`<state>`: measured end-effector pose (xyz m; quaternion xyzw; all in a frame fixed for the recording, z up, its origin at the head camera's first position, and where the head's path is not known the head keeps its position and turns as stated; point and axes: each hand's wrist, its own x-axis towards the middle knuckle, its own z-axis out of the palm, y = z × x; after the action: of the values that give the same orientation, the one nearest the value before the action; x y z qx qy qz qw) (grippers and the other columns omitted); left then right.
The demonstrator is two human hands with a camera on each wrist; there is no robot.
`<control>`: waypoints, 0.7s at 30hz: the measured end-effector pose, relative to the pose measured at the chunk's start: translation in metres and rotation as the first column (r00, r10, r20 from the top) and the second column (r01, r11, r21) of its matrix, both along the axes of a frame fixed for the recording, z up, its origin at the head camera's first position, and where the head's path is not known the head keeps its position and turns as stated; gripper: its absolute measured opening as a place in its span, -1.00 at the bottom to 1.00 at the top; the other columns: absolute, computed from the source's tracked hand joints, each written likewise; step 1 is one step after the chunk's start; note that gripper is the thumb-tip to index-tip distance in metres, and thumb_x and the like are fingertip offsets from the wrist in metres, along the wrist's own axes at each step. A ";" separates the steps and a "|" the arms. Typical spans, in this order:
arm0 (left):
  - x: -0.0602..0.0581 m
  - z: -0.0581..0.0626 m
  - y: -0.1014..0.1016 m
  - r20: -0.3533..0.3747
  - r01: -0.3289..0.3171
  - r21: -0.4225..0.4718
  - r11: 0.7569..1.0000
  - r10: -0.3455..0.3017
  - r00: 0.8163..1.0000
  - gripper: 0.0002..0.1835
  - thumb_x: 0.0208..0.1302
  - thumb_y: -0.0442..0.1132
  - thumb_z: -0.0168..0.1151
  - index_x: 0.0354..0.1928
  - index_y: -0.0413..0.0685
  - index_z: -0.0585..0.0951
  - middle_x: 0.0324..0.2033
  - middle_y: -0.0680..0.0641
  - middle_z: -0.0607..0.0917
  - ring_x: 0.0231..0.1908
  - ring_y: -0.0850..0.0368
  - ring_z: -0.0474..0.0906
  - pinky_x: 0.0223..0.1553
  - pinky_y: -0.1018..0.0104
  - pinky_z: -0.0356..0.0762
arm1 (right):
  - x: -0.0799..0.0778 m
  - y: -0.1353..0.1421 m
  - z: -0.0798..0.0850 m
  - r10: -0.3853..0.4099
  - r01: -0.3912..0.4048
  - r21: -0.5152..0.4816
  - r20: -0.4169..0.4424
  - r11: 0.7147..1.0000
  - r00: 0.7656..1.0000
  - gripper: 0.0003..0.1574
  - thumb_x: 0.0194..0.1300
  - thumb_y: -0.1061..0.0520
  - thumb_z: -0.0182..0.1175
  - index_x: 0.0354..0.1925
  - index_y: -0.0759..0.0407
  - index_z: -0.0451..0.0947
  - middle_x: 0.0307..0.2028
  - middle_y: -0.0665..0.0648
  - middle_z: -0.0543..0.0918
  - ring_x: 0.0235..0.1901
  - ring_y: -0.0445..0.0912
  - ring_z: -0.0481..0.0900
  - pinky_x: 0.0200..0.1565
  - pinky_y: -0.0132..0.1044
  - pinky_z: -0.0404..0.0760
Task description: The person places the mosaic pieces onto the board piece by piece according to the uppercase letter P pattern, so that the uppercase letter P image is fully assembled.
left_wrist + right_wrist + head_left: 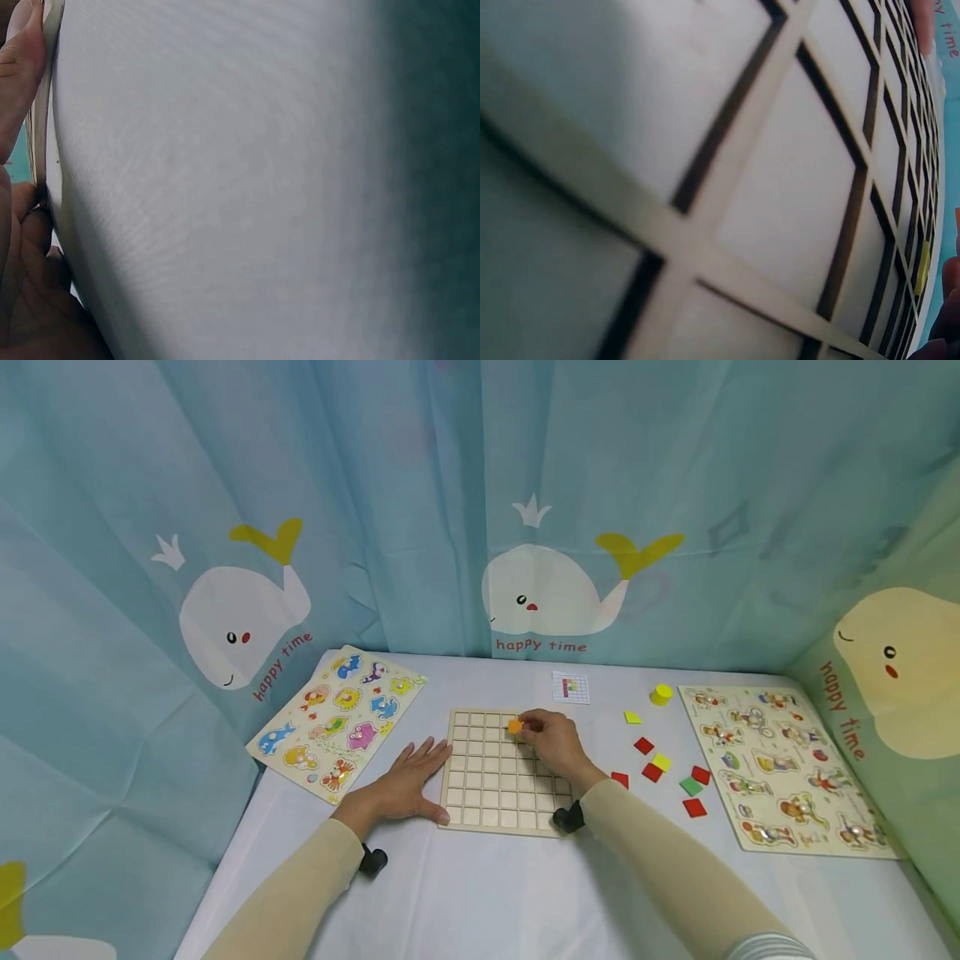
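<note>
A wooden grid board with square cells lies flat on the white-covered table. My right hand is over its upper right part and pinches a small orange square tile between thumb and fingertips. The right wrist view shows a yellow tile at the board's far cells, with the orange tile just at the frame edge. Along the board's left edge, my left hand rests with fingers spread, its thumb by the lower left corner. Only part of the left hand shows in the left wrist view.
Right of the board lie several loose red tiles, a green tile and yellow tiles. A yellow cylinder and a printed grid card are further back. Picture puzzle boards lie left and right.
</note>
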<state>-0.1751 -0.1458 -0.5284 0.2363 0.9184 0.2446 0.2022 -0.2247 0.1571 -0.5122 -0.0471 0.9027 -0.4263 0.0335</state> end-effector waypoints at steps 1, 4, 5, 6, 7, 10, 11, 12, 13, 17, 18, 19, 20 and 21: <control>0.000 0.000 0.000 -0.001 0.001 -0.001 1.000 -0.001 1.000 0.37 -0.01 0.26 0.62 0.72 0.04 0.01 0.71 0.02 -0.02 0.71 0.03 -0.31 0.71 0.05 -0.47 | 0.000 -0.001 0.000 0.001 -0.001 0.001 0.001 1.000 1.000 -0.66 0.43 0.23 0.34 0.13 0.27 0.70 -0.11 0.19 0.78 -0.13 0.00 0.68 -0.09 -0.17 0.72; 0.000 0.000 0.000 -0.002 0.003 0.001 1.000 -0.003 1.000 0.36 0.00 0.26 0.63 0.72 0.03 0.01 0.71 0.01 -0.01 0.71 0.01 -0.31 0.71 0.02 -0.46 | 0.000 -0.002 0.000 0.006 -0.006 0.004 0.007 1.000 1.000 -0.68 0.42 0.24 0.35 0.11 0.27 0.71 -0.14 0.18 0.77 -0.16 -0.01 0.67 -0.10 -0.18 0.70; 0.000 0.001 0.000 -0.003 0.004 -0.001 1.000 -0.004 1.000 0.36 0.00 0.26 0.62 0.72 0.03 0.01 0.71 0.00 -0.01 0.71 0.01 -0.31 0.71 0.02 -0.46 | 0.000 -0.003 -0.001 0.008 -0.008 0.005 0.010 1.000 1.000 -0.68 0.42 0.24 0.35 0.10 0.27 0.71 -0.14 0.17 0.77 -0.17 -0.02 0.66 -0.11 -0.19 0.70; 0.000 0.001 0.000 -0.004 0.005 -0.003 1.000 -0.005 1.000 0.36 0.00 0.26 0.62 0.72 0.03 0.01 0.71 0.00 -0.01 0.71 0.00 -0.31 0.71 0.02 -0.46 | -0.001 -0.003 -0.001 0.013 -0.013 0.006 0.010 1.000 1.000 -0.69 0.41 0.24 0.36 0.10 0.27 0.71 -0.15 0.17 0.77 -0.18 -0.02 0.66 -0.12 -0.19 0.69; 0.000 0.001 0.000 -0.006 0.004 -0.006 1.000 -0.005 1.000 0.36 0.00 0.26 0.62 0.72 0.03 0.01 0.71 0.01 -0.01 0.71 0.01 -0.30 0.71 0.02 -0.45 | -0.001 -0.003 -0.002 0.016 -0.016 0.007 0.011 1.000 1.000 -0.68 0.41 0.24 0.36 0.10 0.27 0.72 -0.16 0.16 0.76 -0.19 -0.03 0.65 -0.12 -0.19 0.69; 0.000 0.002 0.001 -0.013 0.001 -0.006 1.000 -0.001 1.000 0.36 0.00 0.25 0.63 0.72 0.02 0.01 0.70 -0.01 0.00 0.71 -0.01 -0.29 0.71 0.01 -0.44 | -0.004 -0.002 -0.003 0.025 -0.025 0.020 0.004 0.999 1.000 -0.68 0.41 0.21 0.38 0.09 0.26 0.72 -0.18 0.14 0.76 -0.22 -0.05 0.64 -0.14 -0.19 0.67; 0.000 0.002 0.001 -0.012 -0.001 -0.007 1.000 0.001 1.000 0.36 0.00 0.25 0.63 0.72 0.02 0.01 0.70 -0.01 -0.01 0.71 0.00 -0.29 0.71 0.02 -0.43 | -0.004 -0.002 -0.004 0.028 -0.028 0.022 0.004 0.999 1.000 -0.68 0.41 0.20 0.38 0.10 0.25 0.72 -0.18 0.14 0.76 -0.23 -0.05 0.64 -0.14 -0.19 0.67; 0.000 0.003 0.001 -0.010 -0.001 -0.007 1.000 0.001 1.000 0.36 0.00 0.25 0.63 0.72 0.02 0.01 0.70 -0.01 0.00 0.71 -0.01 -0.29 0.71 0.01 -0.43 | -0.004 -0.002 -0.005 0.033 -0.033 0.024 0.004 0.999 0.999 -0.68 0.41 0.20 0.38 0.10 0.25 0.72 -0.19 0.14 0.75 -0.24 -0.05 0.64 -0.16 -0.19 0.67; 0.000 0.003 0.001 -0.008 -0.001 -0.005 1.000 0.001 1.000 0.36 0.00 0.25 0.63 0.72 0.02 0.01 0.70 -0.01 -0.01 0.71 -0.01 -0.29 0.71 0.01 -0.43 | -0.004 -0.003 -0.005 0.033 -0.034 0.028 0.005 0.999 0.999 -0.67 0.40 0.19 0.38 0.10 0.25 0.72 -0.19 0.13 0.76 -0.24 -0.06 0.64 -0.16 -0.20 0.67; 0.002 0.002 0.000 -0.002 0.001 0.006 1.000 -0.001 1.000 0.35 0.01 0.24 0.63 0.71 0.03 0.01 0.70 0.00 -0.01 0.71 0.00 -0.30 0.71 0.01 -0.45 | -0.003 -0.006 -0.006 0.033 -0.034 0.031 0.018 0.999 0.999 -0.67 0.39 0.19 0.39 0.09 0.24 0.72 -0.19 0.12 0.77 -0.25 -0.07 0.64 -0.17 -0.21 0.67; 0.002 0.002 0.000 -0.004 0.002 0.007 1.000 -0.002 1.000 0.35 0.00 0.24 0.63 0.71 0.03 0.02 0.70 0.00 0.00 0.71 -0.01 -0.30 0.71 0.00 -0.45 | -0.002 -0.006 -0.006 0.032 -0.033 0.032 0.018 0.999 0.999 -0.67 0.39 0.20 0.39 0.09 0.24 0.73 -0.19 0.12 0.77 -0.25 -0.07 0.64 -0.17 -0.21 0.67; 0.002 0.001 0.000 -0.006 0.002 0.010 1.000 -0.002 1.000 0.35 0.00 0.24 0.63 0.71 0.03 0.02 0.70 0.00 0.00 0.71 -0.01 -0.30 0.71 0.00 -0.45 | -0.002 -0.007 -0.005 0.032 -0.032 0.033 0.018 0.999 0.999 -0.68 0.39 0.20 0.39 0.09 0.24 0.73 -0.19 0.12 0.77 -0.25 -0.07 0.64 -0.16 -0.21 0.67; 0.002 0.001 0.000 -0.007 0.001 0.011 1.000 -0.001 1.000 0.35 0.00 0.24 0.63 0.71 0.03 0.03 0.70 0.00 0.00 0.71 -0.01 -0.30 0.71 0.00 -0.45 | -0.001 -0.007 -0.004 0.031 -0.032 0.033 0.017 0.999 0.999 -0.68 0.38 0.20 0.39 0.08 0.24 0.73 -0.19 0.12 0.77 -0.25 -0.07 0.64 -0.16 -0.20 0.67; 0.001 0.001 0.000 -0.007 0.002 0.010 1.000 -0.002 1.000 0.35 0.00 0.24 0.63 0.71 0.03 0.03 0.70 0.00 0.00 0.71 -0.01 -0.30 0.71 0.00 -0.45 | -0.001 -0.008 -0.003 0.032 -0.033 0.033 0.015 0.999 0.999 -0.68 0.38 0.20 0.39 0.07 0.24 0.73 -0.19 0.12 0.77 -0.25 -0.07 0.64 -0.15 -0.19 0.68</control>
<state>-0.1739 -0.1455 -0.5276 0.2389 0.9177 0.2483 0.1978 -0.2258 0.1494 -0.5156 -0.0580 0.9085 -0.4111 0.0476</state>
